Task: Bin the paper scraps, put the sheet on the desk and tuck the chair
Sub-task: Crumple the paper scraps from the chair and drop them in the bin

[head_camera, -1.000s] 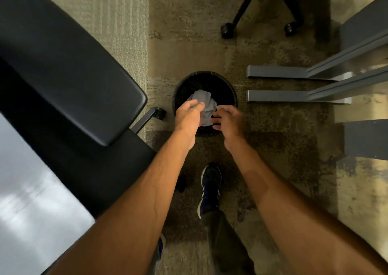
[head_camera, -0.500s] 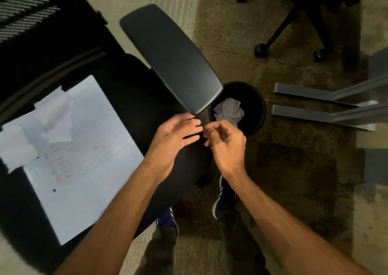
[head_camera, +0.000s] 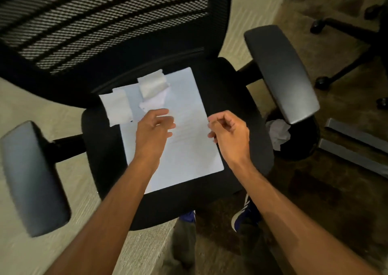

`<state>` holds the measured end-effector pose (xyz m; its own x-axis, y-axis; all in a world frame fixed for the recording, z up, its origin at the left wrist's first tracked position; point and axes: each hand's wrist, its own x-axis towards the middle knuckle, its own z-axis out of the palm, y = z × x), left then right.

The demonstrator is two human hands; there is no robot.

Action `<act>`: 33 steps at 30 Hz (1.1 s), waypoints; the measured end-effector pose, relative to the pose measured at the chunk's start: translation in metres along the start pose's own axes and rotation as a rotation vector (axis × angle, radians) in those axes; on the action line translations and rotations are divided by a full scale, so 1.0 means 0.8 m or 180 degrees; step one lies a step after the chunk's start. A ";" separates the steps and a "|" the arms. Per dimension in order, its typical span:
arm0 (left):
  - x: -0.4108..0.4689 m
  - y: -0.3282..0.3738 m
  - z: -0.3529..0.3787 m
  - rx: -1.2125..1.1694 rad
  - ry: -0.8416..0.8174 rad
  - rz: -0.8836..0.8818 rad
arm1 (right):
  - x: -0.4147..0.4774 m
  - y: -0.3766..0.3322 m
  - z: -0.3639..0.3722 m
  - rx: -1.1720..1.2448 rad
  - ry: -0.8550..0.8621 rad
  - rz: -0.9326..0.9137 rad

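Sheet [head_camera: 189,144] on chair [head_camera: 231,98], faint unreadable writing, scraps [head_camera: 153,86] atop

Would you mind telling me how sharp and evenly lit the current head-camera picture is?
Head view: motion blur softens the left armrest and the writing on the sheet; wide-angle bending curves the chair back; the sheet is bright, while the bin and the carpet on the right sit in dim shadow.
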<state>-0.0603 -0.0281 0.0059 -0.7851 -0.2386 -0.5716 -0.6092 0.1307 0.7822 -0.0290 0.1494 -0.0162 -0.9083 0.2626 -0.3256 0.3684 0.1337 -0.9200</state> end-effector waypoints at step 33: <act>0.169 -0.047 -0.135 0.0828 0.1172 0.0319 | 0.165 -0.046 0.228 -0.0783 0.0416 0.1600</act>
<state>-0.1315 -0.1691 -0.0741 -0.7782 -0.5322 -0.3335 -0.5772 0.3965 0.7139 -0.1990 0.0047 -0.0653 -0.5833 0.4654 -0.6657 0.7981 0.1761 -0.5762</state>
